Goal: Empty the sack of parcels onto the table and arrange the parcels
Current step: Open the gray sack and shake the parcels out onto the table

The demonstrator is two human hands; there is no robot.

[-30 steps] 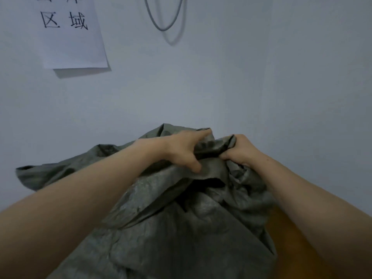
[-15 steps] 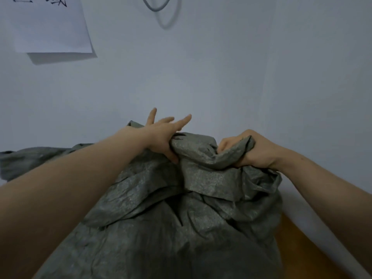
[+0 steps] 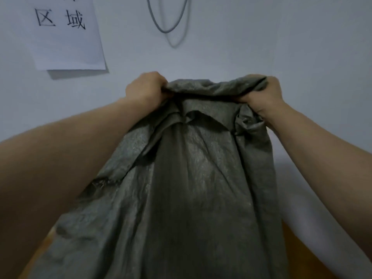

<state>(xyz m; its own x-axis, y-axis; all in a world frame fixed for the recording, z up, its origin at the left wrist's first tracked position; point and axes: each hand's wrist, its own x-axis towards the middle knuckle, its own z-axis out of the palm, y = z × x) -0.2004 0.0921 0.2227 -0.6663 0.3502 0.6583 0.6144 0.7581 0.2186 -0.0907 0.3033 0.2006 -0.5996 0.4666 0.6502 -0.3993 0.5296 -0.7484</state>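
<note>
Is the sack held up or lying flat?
Held up: left hand and right hand grip the sack by its upper edge, cloth drawn downward.

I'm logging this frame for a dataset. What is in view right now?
sack: one, grey-green, centre, held up by its top edge
paper sign: one, white with black characters, wall, upper left
cable: one loop, grey, wall, top centre
wall: white, behind
table: one, orange-brown, bottom right
parcels: none visible
left hand: one, grips sack's top left
right hand: one, grips sack's top right
</note>
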